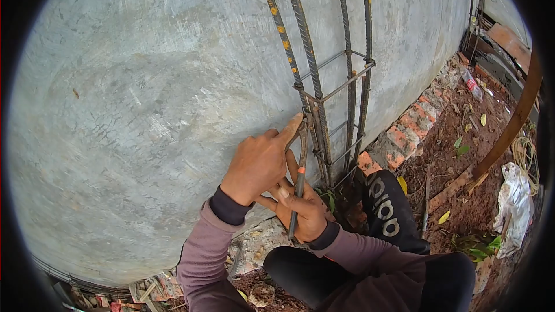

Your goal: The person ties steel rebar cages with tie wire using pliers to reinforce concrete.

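Note:
A pair of pincers, dark metal with an orange band on one handle, lies in my right hand. The palm faces up, with the thumb across one handle and some fingers spread behind. The jaws meet the ribbed rebar cage just below a thin square stirrup. My left hand is beside the jaws, its index finger stretched out and its tip against the front left bar. The other left fingers curl under, and whatever they may hold is hidden. Wire at the jaws is too small to make out.
A curved grey concrete wall stands right behind the cage. Broken brick footing runs along its base. To the right are reddish soil, a rusty curved metal strip, a white plastic sack and a plastic bottle. My bent knee is close below the cage.

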The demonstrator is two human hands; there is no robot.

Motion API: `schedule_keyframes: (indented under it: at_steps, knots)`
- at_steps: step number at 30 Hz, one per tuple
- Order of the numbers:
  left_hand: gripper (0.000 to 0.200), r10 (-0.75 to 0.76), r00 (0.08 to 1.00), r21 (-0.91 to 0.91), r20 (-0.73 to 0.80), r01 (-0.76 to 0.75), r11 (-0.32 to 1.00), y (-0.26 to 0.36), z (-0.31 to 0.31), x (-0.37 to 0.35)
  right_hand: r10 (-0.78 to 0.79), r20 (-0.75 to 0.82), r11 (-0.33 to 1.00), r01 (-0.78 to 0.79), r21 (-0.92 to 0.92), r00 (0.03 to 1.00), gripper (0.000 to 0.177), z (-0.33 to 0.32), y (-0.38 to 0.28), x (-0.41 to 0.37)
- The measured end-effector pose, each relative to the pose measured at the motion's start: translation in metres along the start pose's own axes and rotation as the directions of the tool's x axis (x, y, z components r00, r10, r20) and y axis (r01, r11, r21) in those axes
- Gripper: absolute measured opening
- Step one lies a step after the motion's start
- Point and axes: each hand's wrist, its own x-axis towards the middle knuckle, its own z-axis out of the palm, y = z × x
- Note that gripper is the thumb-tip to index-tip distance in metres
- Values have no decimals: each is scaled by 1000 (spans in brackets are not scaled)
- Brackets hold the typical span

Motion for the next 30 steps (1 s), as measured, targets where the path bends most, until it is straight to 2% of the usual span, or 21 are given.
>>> schedule_keyframes:
  at_steps: [1, 4, 7, 10, 13, 16, 19, 22, 25, 28, 30]
  knots:
    - [75, -10, 1000, 15, 6, 10, 1000, 2, -1, 0, 6, -5, 1000, -6, -6, 1000, 85, 1, -1, -1]
    - [71, -26, 1000, -30, 14, 27, 999, 0, -1, 2, 20, -87, 972, -39, -233, 996, 84, -1, -3, -2]
    - [72, 19, 999, -74, -26, -20, 997, -6, -1, 1, -7, -82, 887, -32, -462, 997, 83, -5, -3, -1]
    - [72, 34, 999, -123, -9, -35, 992, -7, -5, 2, 35, -120, 908, -82, -410, 992, 83, -2, -9, -4]
    - [72, 58, 998, -143, -30, -62, 988, -7, -5, 2, 121, -79, 950, -138, -278, 990, 82, -7, -15, -6]
    - [68, 74, 997, -125, -13, -75, 989, -4, -10, 2, 133, -158, 909, -184, -373, 978, 81, 0, -22, -7]
    - [68, 86, 995, -154, -44, -92, 984, -9, -2, 2, 114, -145, 908, -162, -386, 983, 80, -4, -21, -4]
    - [67, 47, 999, -169, -18, -50, 984, -8, -5, 3, 142, -186, 953, -186, -241, 972, 79, 7, -21, -5]
    - [71, 10, 1000, -213, 29, -3, 977, -6, -12, 3, 81, -219, 957, -137, -254, 972, 72, 12, -11, -3]
    - [71, 37, 999, -187, -35, -43, 981, -7, -5, -1, 4, -253, 931, -96, -351, 967, 64, -2, 12, 2]
    - [58, -76, 997, -272, -12, 70, 960, -6, -6, -4, -68, -244, 939, -20, -343, 967, 54, -13, 24, 10]
